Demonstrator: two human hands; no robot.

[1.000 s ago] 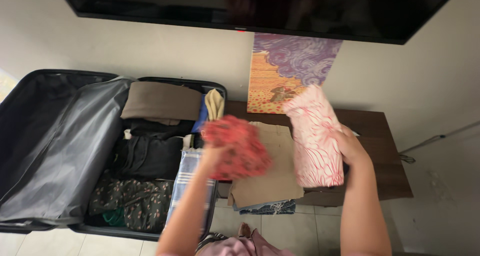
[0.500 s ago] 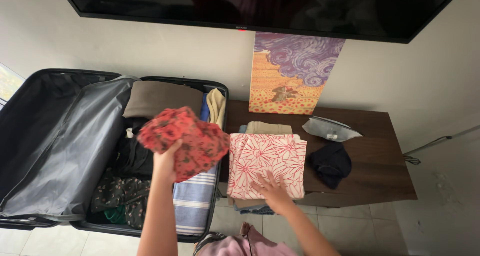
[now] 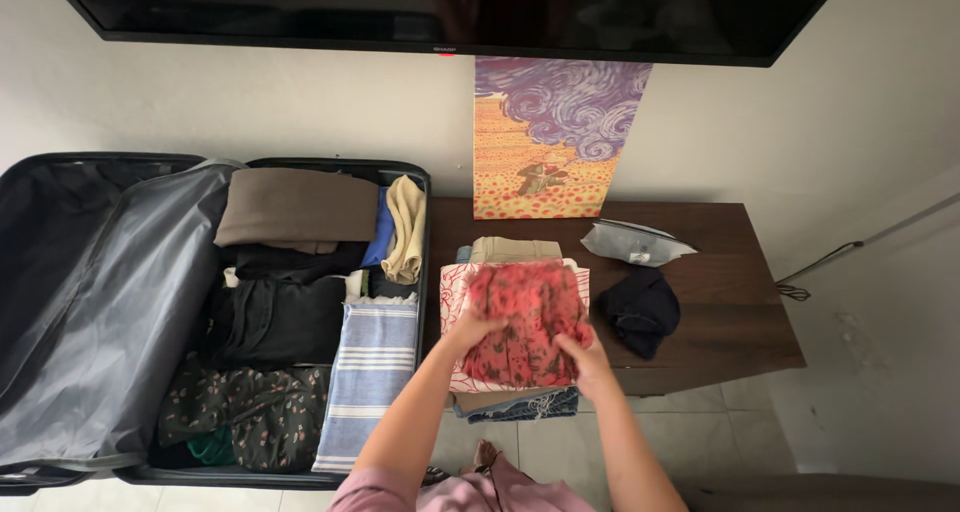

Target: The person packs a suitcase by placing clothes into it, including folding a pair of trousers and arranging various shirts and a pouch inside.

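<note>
Packing in progress. The open suitcase (image 3: 120,302), at nine o'clock from the dark wooden table (image 3: 730,312), already holds folded clothes; a stack of garments remains on the table. The red floral garment (image 3: 525,322) lies atop that stack, on a pink-and-white patterned piece (image 3: 455,302). Left hand (image 3: 470,330) grips its left edge, right hand (image 3: 585,357) its lower right corner, both clamped on the cloth, forearms reaching up from six o'clock.

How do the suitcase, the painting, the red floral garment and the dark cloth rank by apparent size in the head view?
1. suitcase
2. painting
3. red floral garment
4. dark cloth
</note>
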